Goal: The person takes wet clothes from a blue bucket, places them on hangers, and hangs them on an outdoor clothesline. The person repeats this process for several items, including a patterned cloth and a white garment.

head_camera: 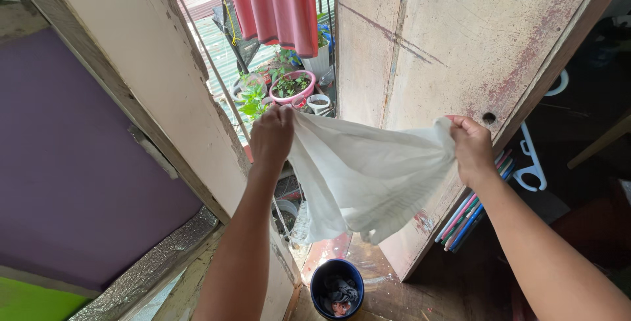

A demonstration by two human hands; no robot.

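Above the blue bucket (336, 288), both hands pinch a white cloth (365, 176) by its top corners: left hand (271, 136) and right hand (470, 147) level, cloth stretched crosswise between them, sagging.

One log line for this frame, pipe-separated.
left hand: grips white cloth corner | right hand: grips other corner | cloth: spread, hanging | below: blue bucket

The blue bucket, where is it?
In the head view, the blue bucket sits on the floor at bottom centre, right below the white cloth, beside the door's lower edge.
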